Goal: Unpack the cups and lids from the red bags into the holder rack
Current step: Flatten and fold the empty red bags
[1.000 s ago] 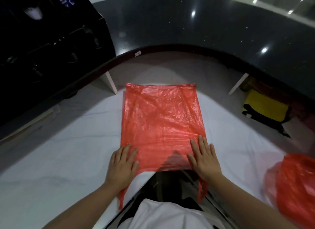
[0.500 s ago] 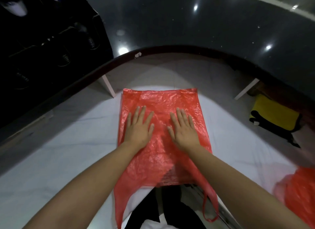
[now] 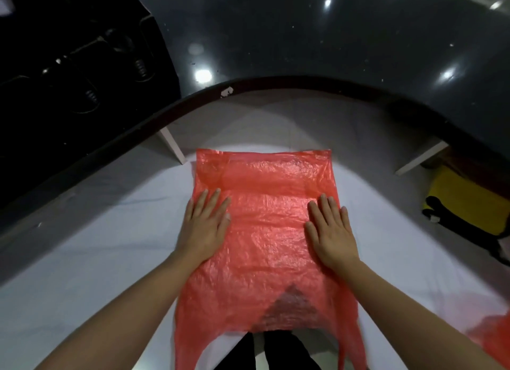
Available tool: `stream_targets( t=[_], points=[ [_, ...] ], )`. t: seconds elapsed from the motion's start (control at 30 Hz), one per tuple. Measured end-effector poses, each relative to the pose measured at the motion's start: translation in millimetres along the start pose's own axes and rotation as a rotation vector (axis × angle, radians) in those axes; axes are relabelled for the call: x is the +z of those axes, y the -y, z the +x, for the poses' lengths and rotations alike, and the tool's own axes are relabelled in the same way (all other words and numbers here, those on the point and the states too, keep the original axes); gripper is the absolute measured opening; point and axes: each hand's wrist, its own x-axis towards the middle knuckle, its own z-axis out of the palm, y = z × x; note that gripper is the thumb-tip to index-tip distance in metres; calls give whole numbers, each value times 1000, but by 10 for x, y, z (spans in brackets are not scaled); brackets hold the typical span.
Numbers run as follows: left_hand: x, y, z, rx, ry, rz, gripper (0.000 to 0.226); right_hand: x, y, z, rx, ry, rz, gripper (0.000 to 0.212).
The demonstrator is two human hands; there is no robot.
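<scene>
An empty red plastic bag (image 3: 266, 231) lies flat on the white table (image 3: 96, 259), its handles hanging over the near edge. My left hand (image 3: 205, 226) presses palm-down on the bag's left edge, fingers apart. My right hand (image 3: 332, 231) rests flat on its right edge, fingers spread too. Neither hand holds anything. A second red bag (image 3: 494, 339) shows only partly at the lower right edge. No cups or lids show.
A dark curved counter (image 3: 303, 38) arcs behind the white table. A black rack-like object (image 3: 69, 66) stands at the upper left. A yellow and black item (image 3: 469, 201) lies at the right under the counter.
Both hands slid from the near end of the bag up to its middle, then apart toward its side edges. The bag now lies flatter.
</scene>
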Motion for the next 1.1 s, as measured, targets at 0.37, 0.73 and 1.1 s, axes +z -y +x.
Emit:
stream_targets(
  t=[0.37,0.73,1.1],
  points=[
    [-128,-222,986,-35,100,72,64,-160,859,1222,-149,22,45,61],
    [3,202,940,-24,-35,74,56,-136,81,1229,57,-112,26,61],
    [-106,236,1016,-15,103,6,56,-220,57,1226,19,-44,29,56]
  ],
)
